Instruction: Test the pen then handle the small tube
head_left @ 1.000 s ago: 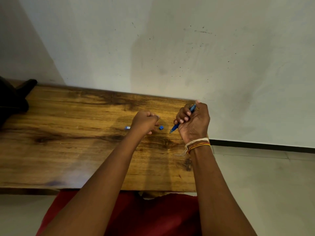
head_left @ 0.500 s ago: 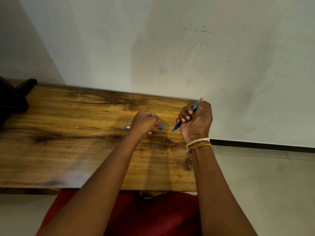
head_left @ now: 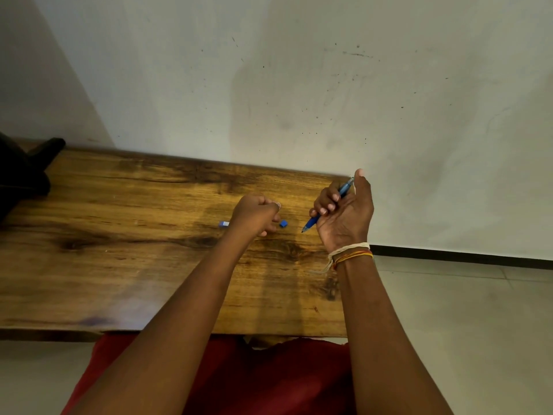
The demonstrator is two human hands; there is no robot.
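Pen (head_left: 327, 208), a slim blue plastic barrel, sits in the curled fingers of the right hand (head_left: 344, 214), tip slanting down toward the table (head_left: 119, 250), while the left hand (head_left: 254, 215) is balled just above the wood; whether it holds anything I cannot tell. Two small blue plastic bits, a cap-like piece (head_left: 283, 224) and a stub (head_left: 223, 224), lie loose beside that fist, and a careless brush could likely send them rolling off the glossy, dark-grained plank onto the pale floor tiles (head_left: 449, 310).
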